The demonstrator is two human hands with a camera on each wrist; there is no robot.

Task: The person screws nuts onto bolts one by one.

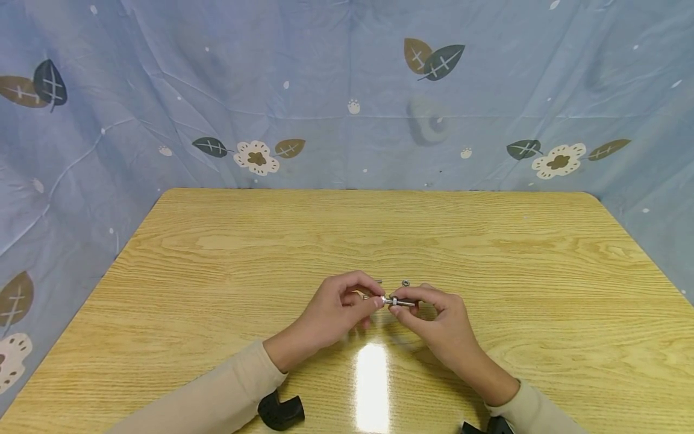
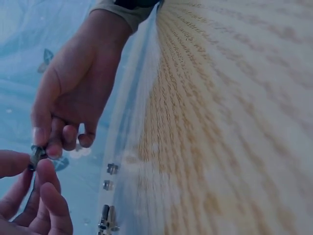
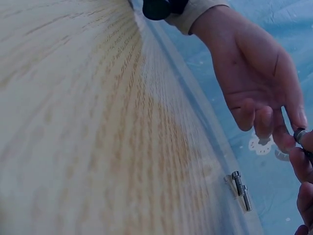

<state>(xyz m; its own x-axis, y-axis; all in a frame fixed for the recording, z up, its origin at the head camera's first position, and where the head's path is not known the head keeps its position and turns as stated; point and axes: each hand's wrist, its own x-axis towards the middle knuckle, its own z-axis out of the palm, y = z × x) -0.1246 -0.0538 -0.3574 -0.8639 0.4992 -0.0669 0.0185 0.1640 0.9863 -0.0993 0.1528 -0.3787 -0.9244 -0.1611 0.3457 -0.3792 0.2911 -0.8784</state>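
Note:
Both hands meet above the near middle of the table over a silver bolt [image 1: 409, 304]. Thumb and forefinger of my left hand [image 1: 338, 307] pinch its left end. My right hand [image 1: 446, 322] pinches a hex nut [image 1: 394, 301] around the shaft, whose bare end points right. In the left wrist view the right hand [image 2: 80, 83] comes from above and meets the left hand [image 2: 41, 210] at the bolt. The right wrist view shows the left hand [image 3: 254, 68] with its other fingers loosely bent; fingertips partly cover the hardware there.
Loose bolts [image 3: 238, 183] lie on the wooden table [image 1: 217, 253] just beyond the hands, partly hidden by the left hand in the head view. Beside them lie a nut [image 1: 405, 283] and another nut [image 2: 107, 185]. A patterned blue curtain [image 1: 347, 90] hangs behind the table.

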